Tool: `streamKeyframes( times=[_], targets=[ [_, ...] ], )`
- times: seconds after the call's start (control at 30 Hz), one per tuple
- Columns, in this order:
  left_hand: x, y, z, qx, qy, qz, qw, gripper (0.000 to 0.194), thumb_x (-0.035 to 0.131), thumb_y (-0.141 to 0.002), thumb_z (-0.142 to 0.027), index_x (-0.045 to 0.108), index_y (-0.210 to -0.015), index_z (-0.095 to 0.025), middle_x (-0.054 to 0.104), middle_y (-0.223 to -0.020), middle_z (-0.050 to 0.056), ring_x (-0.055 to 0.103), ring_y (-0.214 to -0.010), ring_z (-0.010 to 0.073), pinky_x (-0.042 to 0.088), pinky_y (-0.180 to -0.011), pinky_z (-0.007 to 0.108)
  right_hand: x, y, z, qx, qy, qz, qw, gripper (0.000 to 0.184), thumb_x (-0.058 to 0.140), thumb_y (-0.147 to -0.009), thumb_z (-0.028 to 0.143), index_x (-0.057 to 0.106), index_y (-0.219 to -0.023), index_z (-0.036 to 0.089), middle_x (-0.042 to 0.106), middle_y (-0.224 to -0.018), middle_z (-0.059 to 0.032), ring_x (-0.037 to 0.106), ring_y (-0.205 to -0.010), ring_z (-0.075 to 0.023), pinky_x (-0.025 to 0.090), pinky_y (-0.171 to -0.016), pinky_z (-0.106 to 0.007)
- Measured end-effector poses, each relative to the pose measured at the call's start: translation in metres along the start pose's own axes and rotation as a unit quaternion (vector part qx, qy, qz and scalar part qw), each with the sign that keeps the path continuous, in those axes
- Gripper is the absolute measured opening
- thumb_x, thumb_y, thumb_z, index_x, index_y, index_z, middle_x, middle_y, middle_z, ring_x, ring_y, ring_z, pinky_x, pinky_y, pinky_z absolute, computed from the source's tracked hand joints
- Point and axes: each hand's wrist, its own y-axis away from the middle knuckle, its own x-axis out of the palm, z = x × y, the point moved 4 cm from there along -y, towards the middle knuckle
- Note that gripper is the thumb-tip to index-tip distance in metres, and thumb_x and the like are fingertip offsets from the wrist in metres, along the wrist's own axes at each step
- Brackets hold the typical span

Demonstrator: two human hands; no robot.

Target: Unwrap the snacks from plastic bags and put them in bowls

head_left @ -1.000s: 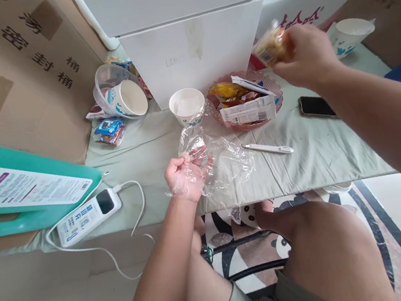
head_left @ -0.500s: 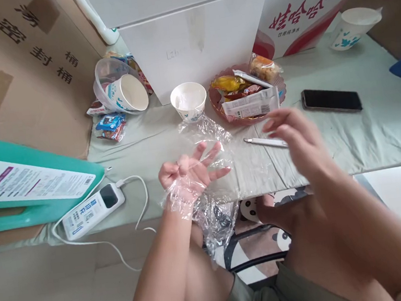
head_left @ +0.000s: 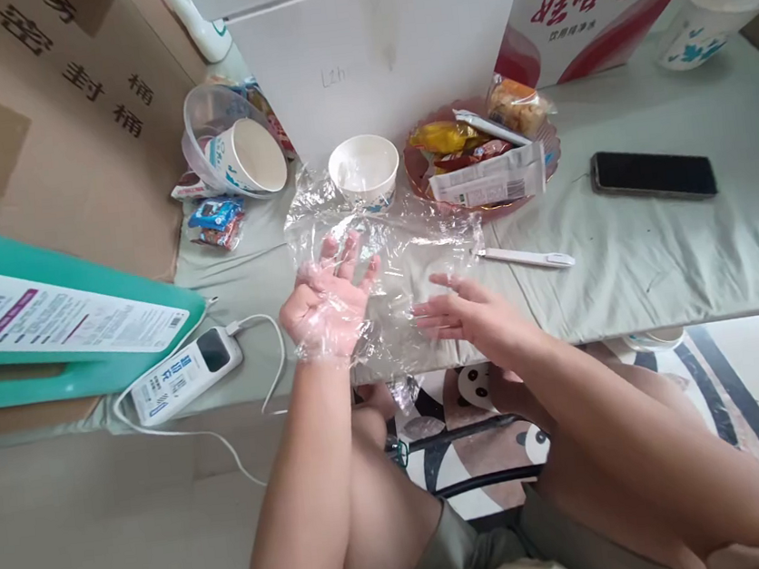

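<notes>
A thin sheet of clear plastic film [head_left: 402,241] lies crinkled and spread across the near part of the covered table. My left hand [head_left: 323,304] is palm up with its fingers partly bent and apart; film clings over the palm and wrist. To the right, my right hand [head_left: 468,311] stretches its fingers out flat at the film's near right edge, gripping nothing. Just beyond the film stands a white paper bowl [head_left: 364,167]. A white pen-like utility knife [head_left: 527,257] rests to the right, its left end at the film's edge.
A pink scalloped dish [head_left: 417,166] of wrapped snacks stands behind. A phone [head_left: 653,174] and paper cup [head_left: 699,24] are right. Left are a clear plastic bowl [head_left: 195,136] holding a paper cup, a cabled power bank [head_left: 175,385] and a green jug [head_left: 80,300]. Boxes line the back.
My right hand has moved left and down to the film's edge. The film, bunched and hanging before, is now spread wider across the table. My left hand's fingers have loosened.
</notes>
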Motion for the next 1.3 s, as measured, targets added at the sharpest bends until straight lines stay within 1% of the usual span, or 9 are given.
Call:
streamKeyframes(
  times=[0.17, 0.37, 0.53, 0.6, 0.7, 0.8, 1.0, 1.2, 1.3],
  targets=[
    [-0.004, -0.003, 0.009, -0.071, -0.119, -0.053, 0.989, 0.012, 0.056, -0.050, -0.013, 0.046, -0.056, -0.017, 0.069, -0.096, 0.005, 0.071, -0.097, 0.0219, 0.061, -0.074, 0.031, -0.013, -0.018, 0.016, -0.119, 0.009, -0.075, 0.990, 0.010, 0.068, -0.082, 0.030, 0.066, -0.084, 0.020, 0.068, -0.069, 0.0006, 0.067, -0.067, -0.0116, 0.059, -0.076, -0.028],
    [-0.019, -0.008, 0.016, -0.109, -0.368, -0.129, 0.915, 0.013, 0.052, -0.063, -0.016, 0.053, -0.075, -0.022, 0.060, -0.071, -0.003, 0.050, -0.046, 0.0074, 0.031, -0.038, 0.016, -0.058, -0.012, 0.024, -0.220, 0.031, -0.181, 0.958, 0.016, 0.064, -0.090, 0.035, 0.065, -0.100, 0.022, 0.060, -0.076, 0.0054, 0.048, -0.044, -0.0036, 0.040, -0.042, -0.019],
    [-0.013, -0.010, 0.020, -0.108, -0.386, -0.098, 0.911, 0.004, 0.052, -0.074, -0.025, 0.054, -0.073, -0.022, 0.043, -0.048, -0.007, 0.027, -0.035, 0.0059, 0.015, -0.035, 0.018, -0.078, -0.006, 0.029, -0.229, 0.101, -0.217, 0.944, 0.025, 0.061, -0.096, 0.047, 0.064, -0.095, 0.022, 0.048, -0.057, 0.0076, 0.036, -0.038, -0.0059, 0.025, -0.035, -0.021],
    [-0.013, -0.010, 0.020, -0.121, -0.372, -0.085, 0.917, 0.024, 0.053, -0.080, -0.042, 0.057, -0.069, -0.021, 0.042, -0.046, -0.005, 0.030, -0.035, 0.0071, 0.018, -0.035, 0.020, -0.084, -0.005, 0.031, -0.230, 0.104, -0.228, 0.940, 0.032, 0.061, -0.096, 0.051, 0.063, -0.087, 0.021, 0.046, -0.053, 0.0071, 0.035, -0.038, -0.0064, 0.025, -0.035, -0.022],
    [-0.010, -0.007, 0.023, -0.161, -0.352, -0.018, 0.922, 0.045, 0.061, -0.077, -0.063, 0.065, -0.070, -0.019, 0.060, -0.058, 0.002, 0.053, -0.047, 0.0109, 0.035, -0.042, 0.021, -0.089, -0.004, 0.034, -0.233, 0.108, -0.217, 0.942, 0.036, 0.063, -0.095, 0.053, 0.066, -0.081, 0.020, 0.050, -0.054, 0.0046, 0.039, -0.041, -0.0069, 0.030, -0.039, -0.022],
    [-0.006, -0.004, 0.024, -0.159, -0.363, 0.036, 0.918, 0.033, 0.080, -0.068, -0.049, 0.071, -0.070, -0.017, 0.072, -0.079, 0.006, 0.067, -0.069, 0.0150, 0.047, -0.056, 0.022, -0.092, -0.002, 0.037, -0.249, 0.105, -0.210, 0.940, 0.035, 0.065, -0.093, 0.047, 0.067, -0.072, 0.019, 0.059, -0.060, 0.0004, 0.052, -0.051, -0.0085, 0.039, -0.046, -0.022],
    [-0.013, -0.009, 0.017, 0.002, -0.313, -0.004, 0.950, 0.032, 0.075, -0.073, -0.044, 0.070, -0.054, -0.019, 0.063, -0.075, 0.008, 0.065, -0.082, 0.0187, 0.048, -0.062, 0.027, -0.107, -0.001, 0.043, -0.277, 0.064, -0.244, 0.927, 0.020, 0.067, -0.089, 0.033, 0.066, -0.105, 0.022, 0.058, -0.059, 0.0056, 0.053, -0.049, -0.0097, 0.044, -0.049, -0.023],
    [-0.024, -0.011, 0.006, 0.182, -0.432, 0.022, 0.883, 0.032, 0.071, -0.079, -0.052, 0.075, -0.064, -0.023, 0.052, -0.156, 0.003, 0.039, -0.150, 0.0346, 0.042, -0.119, 0.049, -0.106, 0.000, 0.049, -0.343, 0.102, -0.153, 0.921, 0.059, 0.070, -0.084, 0.032, 0.050, -0.139, 0.032, 0.065, -0.076, 0.0046, 0.061, -0.062, -0.0140, 0.050, -0.061, -0.029],
    [-0.015, -0.005, 0.005, 0.178, -0.421, 0.060, 0.887, 0.033, 0.064, -0.086, -0.050, 0.077, -0.067, -0.027, 0.069, -0.139, 0.002, 0.042, -0.152, 0.0326, 0.035, -0.125, 0.053, -0.101, -0.001, 0.050, -0.361, 0.238, -0.129, 0.893, 0.045, 0.075, -0.078, 0.030, 0.065, -0.122, 0.030, 0.061, -0.079, 0.0018, 0.061, -0.073, -0.0169, 0.054, -0.074, -0.035]
  ],
)
